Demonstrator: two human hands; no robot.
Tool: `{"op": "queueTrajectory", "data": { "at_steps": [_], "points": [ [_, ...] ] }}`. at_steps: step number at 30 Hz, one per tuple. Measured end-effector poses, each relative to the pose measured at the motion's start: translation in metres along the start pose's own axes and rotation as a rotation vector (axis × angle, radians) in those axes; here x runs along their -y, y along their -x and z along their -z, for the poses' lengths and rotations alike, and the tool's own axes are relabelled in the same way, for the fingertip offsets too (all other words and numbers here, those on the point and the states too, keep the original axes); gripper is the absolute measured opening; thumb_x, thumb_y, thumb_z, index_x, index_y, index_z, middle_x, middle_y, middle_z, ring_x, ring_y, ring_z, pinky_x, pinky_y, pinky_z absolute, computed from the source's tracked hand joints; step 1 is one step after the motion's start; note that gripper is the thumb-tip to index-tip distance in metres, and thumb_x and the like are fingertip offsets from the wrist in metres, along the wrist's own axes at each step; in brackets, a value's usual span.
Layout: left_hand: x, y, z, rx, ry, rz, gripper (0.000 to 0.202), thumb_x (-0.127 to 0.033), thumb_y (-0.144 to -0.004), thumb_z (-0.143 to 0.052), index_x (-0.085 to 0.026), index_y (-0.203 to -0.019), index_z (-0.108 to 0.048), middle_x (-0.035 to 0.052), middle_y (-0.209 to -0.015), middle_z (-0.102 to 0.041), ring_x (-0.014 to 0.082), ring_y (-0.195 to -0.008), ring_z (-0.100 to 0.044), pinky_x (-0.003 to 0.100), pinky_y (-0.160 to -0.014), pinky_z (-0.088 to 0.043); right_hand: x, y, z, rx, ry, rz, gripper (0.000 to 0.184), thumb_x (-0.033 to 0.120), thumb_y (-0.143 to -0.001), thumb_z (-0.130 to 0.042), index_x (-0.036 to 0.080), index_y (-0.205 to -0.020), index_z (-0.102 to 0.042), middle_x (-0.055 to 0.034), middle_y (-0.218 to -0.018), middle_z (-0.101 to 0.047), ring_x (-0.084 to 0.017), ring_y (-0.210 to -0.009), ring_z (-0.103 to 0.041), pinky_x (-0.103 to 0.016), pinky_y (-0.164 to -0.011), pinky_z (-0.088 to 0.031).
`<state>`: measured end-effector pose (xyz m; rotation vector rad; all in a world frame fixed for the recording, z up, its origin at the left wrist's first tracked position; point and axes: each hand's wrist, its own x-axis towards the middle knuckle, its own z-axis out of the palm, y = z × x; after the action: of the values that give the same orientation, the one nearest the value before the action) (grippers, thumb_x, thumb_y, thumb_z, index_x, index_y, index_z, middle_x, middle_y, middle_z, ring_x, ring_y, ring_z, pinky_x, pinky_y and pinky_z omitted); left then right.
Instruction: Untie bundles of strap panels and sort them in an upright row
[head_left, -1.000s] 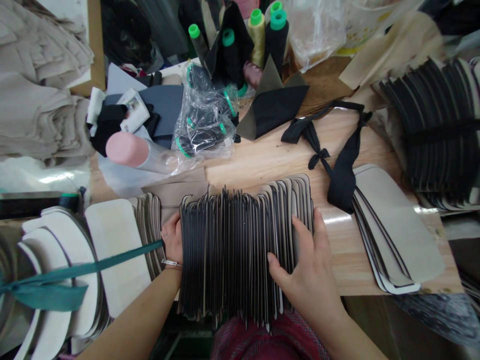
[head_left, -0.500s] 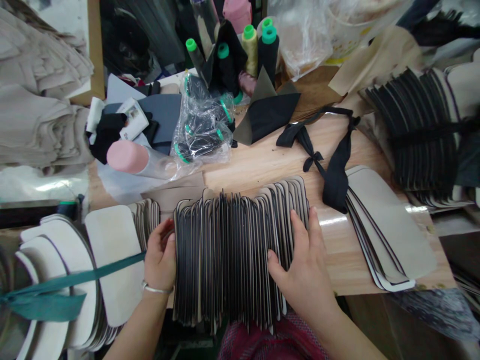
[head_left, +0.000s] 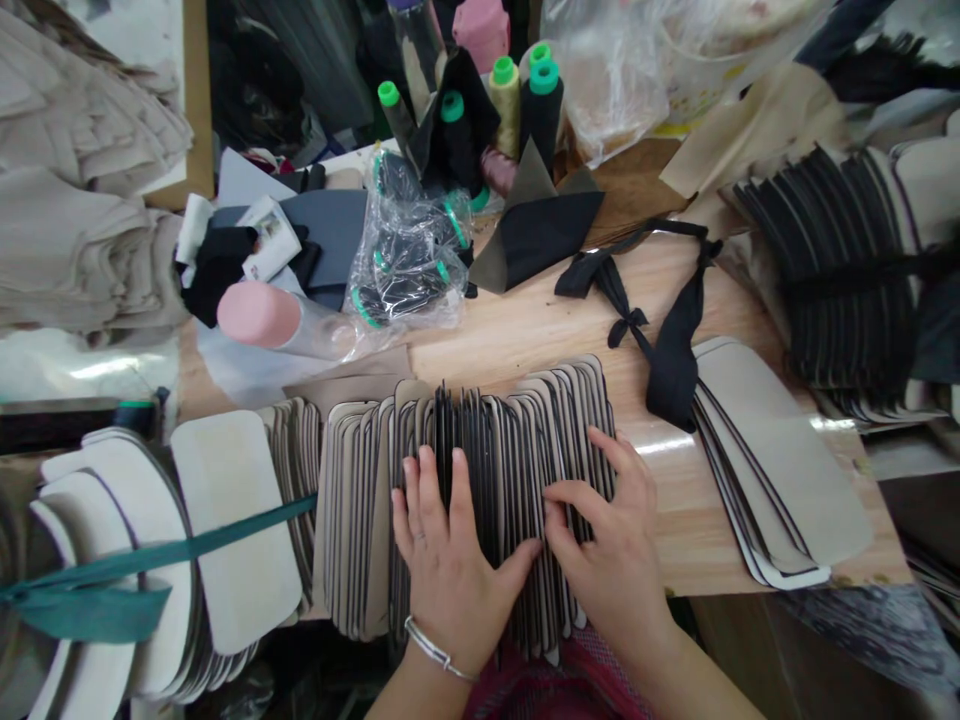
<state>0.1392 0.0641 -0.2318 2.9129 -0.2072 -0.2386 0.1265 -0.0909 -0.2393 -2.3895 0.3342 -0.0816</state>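
Observation:
A long row of rounded beige panels with dark edges (head_left: 360,520) stands upright on its side before me, leaning at the left end. My left hand (head_left: 457,570), with a silver bangle on the wrist, lies on top of the row with its fingers spread. At the row's right part is my right hand (head_left: 611,530). Its thumb and index tip come together on the panel edges, while another finger reaches along the right end. What lies between those two tips is too small to make out.
On the left, a green strip (head_left: 225,540) binds another panel bundle (head_left: 240,530). Loose panels (head_left: 780,460) lie at right near a knotted black cloth strip (head_left: 671,370). Behind are bagged thread spools (head_left: 409,240), a pink-capped bottle (head_left: 259,315) and a black-tied stack (head_left: 832,270).
My left hand has moved from the row's left end onto its top. The left-end panels have spread leftward and lean. My right thumb and index finger have drawn together.

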Motion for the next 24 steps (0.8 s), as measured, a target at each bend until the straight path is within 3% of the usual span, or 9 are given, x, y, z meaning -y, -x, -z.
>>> {"op": "queueTrajectory", "data": {
  "at_steps": [7,17,21,24],
  "points": [
    [0.005,-0.002,0.003,0.002,0.024,0.007,0.112,-0.054,-0.069,-0.074,-0.023,-0.154,-0.008,0.0126,-0.162,-0.006,0.0384,-0.148,-0.009,0.061,-0.119,-0.015,-0.001,0.0,0.001,0.052,0.021,0.01,0.011,0.024,-0.08,-0.063,0.025,-0.088,-0.07,-0.0022,-0.152,-0.03,-0.033,-0.146,-0.017,-0.059,-0.117,-0.023],
    [0.002,-0.001,0.003,0.002,0.016,0.014,0.1,-0.046,-0.073,-0.071,-0.016,-0.153,-0.019,0.0158,-0.161,-0.012,0.0362,-0.148,-0.011,0.058,-0.119,-0.015,-0.005,0.005,-0.004,0.068,0.038,0.029,0.011,0.029,-0.082,-0.064,0.024,-0.091,-0.07,-0.0038,-0.154,-0.028,-0.035,-0.146,-0.015,-0.061,-0.117,-0.022],
    [0.007,-0.002,0.002,-0.003,0.006,0.002,0.104,-0.052,-0.07,-0.074,-0.014,-0.152,-0.021,0.0174,-0.161,-0.012,0.0364,-0.148,-0.011,0.057,-0.119,-0.014,-0.004,0.006,-0.008,0.02,0.046,0.024,0.02,0.025,-0.082,-0.064,0.023,-0.101,-0.068,-0.0073,-0.152,-0.032,-0.034,-0.146,-0.017,-0.059,-0.117,-0.025],
    [0.011,-0.002,0.001,-0.003,0.001,-0.007,0.11,-0.057,-0.066,-0.077,-0.014,-0.151,-0.023,0.0183,-0.161,-0.011,0.0371,-0.148,-0.01,0.057,-0.119,-0.013,-0.003,0.005,-0.008,0.01,0.038,0.039,0.017,0.023,-0.083,-0.063,0.026,-0.098,-0.07,-0.0045,-0.151,-0.032,-0.033,-0.145,-0.019,-0.059,-0.116,-0.026]
  ]
}}
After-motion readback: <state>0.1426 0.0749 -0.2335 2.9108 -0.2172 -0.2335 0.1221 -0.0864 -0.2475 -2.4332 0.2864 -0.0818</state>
